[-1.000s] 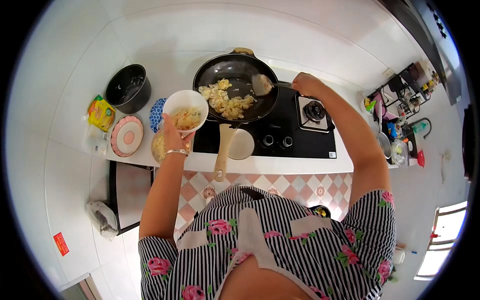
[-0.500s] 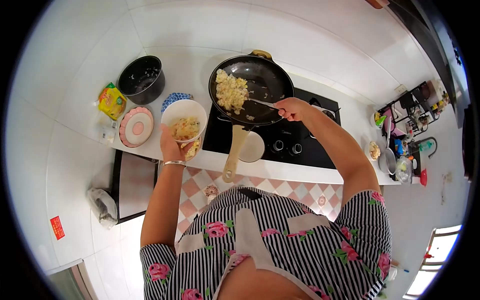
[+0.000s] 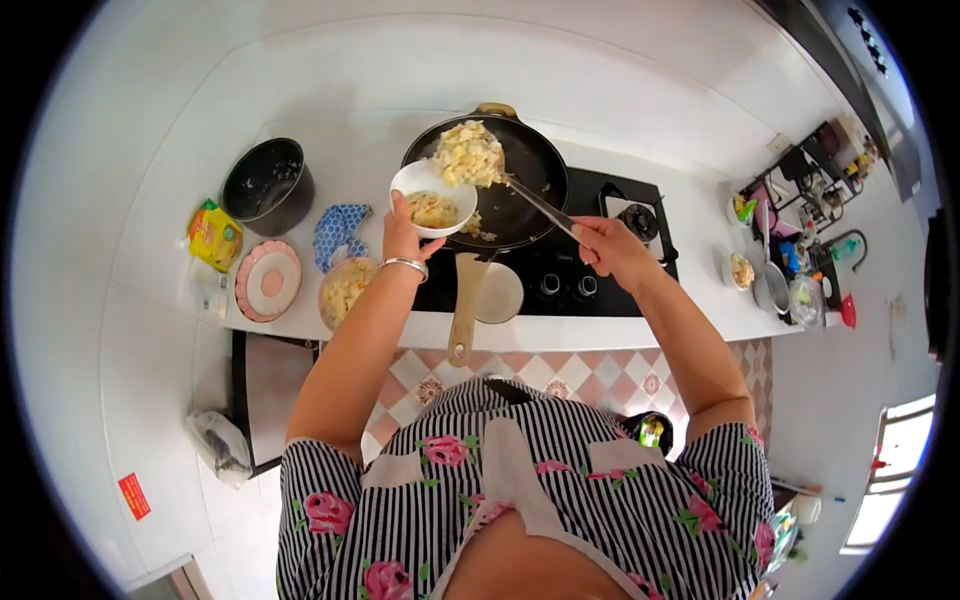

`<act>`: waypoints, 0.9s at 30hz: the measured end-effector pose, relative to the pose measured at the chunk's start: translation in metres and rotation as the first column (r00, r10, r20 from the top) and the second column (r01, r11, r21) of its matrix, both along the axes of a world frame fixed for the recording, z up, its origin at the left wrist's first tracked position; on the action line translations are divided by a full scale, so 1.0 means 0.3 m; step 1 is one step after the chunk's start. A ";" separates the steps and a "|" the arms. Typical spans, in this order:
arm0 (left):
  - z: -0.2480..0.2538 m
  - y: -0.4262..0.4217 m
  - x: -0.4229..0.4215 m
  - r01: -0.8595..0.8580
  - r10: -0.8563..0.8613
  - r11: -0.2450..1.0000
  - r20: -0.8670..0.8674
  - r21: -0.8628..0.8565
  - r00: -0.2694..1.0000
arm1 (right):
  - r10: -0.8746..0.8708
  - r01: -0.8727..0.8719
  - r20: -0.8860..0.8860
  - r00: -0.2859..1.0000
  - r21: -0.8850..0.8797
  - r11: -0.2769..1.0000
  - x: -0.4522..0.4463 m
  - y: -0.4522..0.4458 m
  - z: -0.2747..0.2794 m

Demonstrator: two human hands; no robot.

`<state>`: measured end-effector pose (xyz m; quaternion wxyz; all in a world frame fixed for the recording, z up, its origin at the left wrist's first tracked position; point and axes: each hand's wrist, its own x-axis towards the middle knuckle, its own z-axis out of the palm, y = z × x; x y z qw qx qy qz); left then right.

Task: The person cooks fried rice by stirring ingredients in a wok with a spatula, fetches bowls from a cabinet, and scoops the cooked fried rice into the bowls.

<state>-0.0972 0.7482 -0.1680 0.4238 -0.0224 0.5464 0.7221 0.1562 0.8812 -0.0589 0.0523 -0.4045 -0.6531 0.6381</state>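
Observation:
My left hand holds a white bowl over the left side of a black wok. Some fried rice lies in the bowl. My right hand is closed around the handle of a metal spatula. Its blade is hidden under a large heap of fried rice, which is raised at the bowl's far rim. A few clumps of rice remain in the wok, whose pale handle points toward me.
Left of the wok are a blue patterned cloth, a bowl of rice, a pink-rimmed plate, a dark pot and a yellow packet. A white round dish sits beside the wok handle. The free burner is right.
The spatula has lifted the rice heap from the wok. My left hand has brought the bowl right and up over the wok's edge, uncovering the rice bowl on the counter.

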 end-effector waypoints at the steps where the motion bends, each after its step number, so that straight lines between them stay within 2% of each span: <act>1: 0.005 0.017 0.009 0.018 -0.018 1.000 0.006 0.026 1.000 | 0.015 -0.014 -0.016 1.000 0.051 0.999 0.016 -0.037 0.009; 4: 0.017 0.051 0.045 0.091 -0.094 0.991 0.017 0.101 0.995 | 0.066 -0.037 -0.043 0.997 0.478 0.878 0.062 -0.112 -0.066; 5: 0.029 0.054 0.061 0.105 -0.106 0.989 0.013 0.100 0.994 | 0.061 -0.023 -0.042 0.997 0.604 0.796 0.074 -0.134 -0.083; 6: 0.054 0.052 0.081 0.118 -0.120 0.988 0.009 0.099 0.993 | 0.020 -0.065 0.071 0.997 0.722 0.689 0.077 -0.182 -0.035; 8: 0.059 0.052 0.101 0.137 -0.139 0.987 0.028 0.085 0.990 | -0.057 -0.093 0.142 0.988 0.854 0.511 0.102 -0.219 -0.048; 10: 0.066 0.051 0.122 0.172 -0.175 0.980 0.024 0.104 0.984 | -0.121 -0.107 0.155 0.981 0.937 0.333 0.129 -0.243 -0.066; 13: 0.074 0.063 0.164 0.232 -0.242 0.959 0.045 0.162 0.969 | -0.191 -0.010 0.053 0.980 0.976 0.219 0.176 -0.271 -0.080; 17: 0.085 0.084 0.235 0.278 -0.300 0.939 0.089 0.202 0.950 | -0.267 0.069 -0.021 0.963 0.983 0.171 0.236 -0.281 -0.080; 18: 0.091 0.088 0.259 0.285 -0.308 0.937 0.091 0.204 0.947 | -0.284 0.079 -0.027 0.958 0.982 0.173 0.255 -0.285 -0.075; 21: 0.103 0.098 0.334 0.323 -0.344 0.926 0.080 0.197 0.936 | -0.306 0.065 0.034 0.951 0.950 0.307 0.327 -0.308 -0.047; 22: 0.097 0.110 0.357 0.333 -0.354 0.921 0.077 0.203 0.932 | -0.297 0.071 0.010 0.955 0.962 0.262 0.361 -0.294 -0.073; 25: 0.079 0.163 0.452 0.360 -0.383 0.912 0.094 0.196 0.919 | -0.292 0.291 -0.121 0.949 0.696 0.656 0.475 -0.259 -0.081; 26: 0.062 0.177 0.513 0.371 -0.394 0.908 0.094 0.196 0.914 | -0.308 0.388 -0.242 0.920 0.464 0.796 0.534 -0.235 -0.128; 27: 0.057 0.193 0.556 0.387 -0.410 0.902 0.096 0.192 0.907 | -0.379 0.432 -0.231 0.896 0.266 0.862 0.570 -0.227 -0.113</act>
